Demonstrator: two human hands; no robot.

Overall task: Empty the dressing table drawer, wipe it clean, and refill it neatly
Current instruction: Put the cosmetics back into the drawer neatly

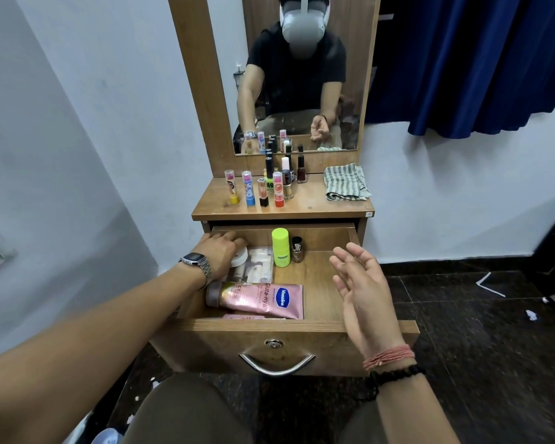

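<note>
Wooden desk (314,203) stood against a white wall; left hand (220,251) gripped a half-hidden white jar (241,257) in the drawer (318,283), right hand (359,283) hovered spread, empty.

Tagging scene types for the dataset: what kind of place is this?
Most likely a bedroom or dressing corner at home. Cues: a wooden dressing table with a mirror, nail polish bottles and lip balms on its top, and an open drawer holding a lotion tube.
</note>
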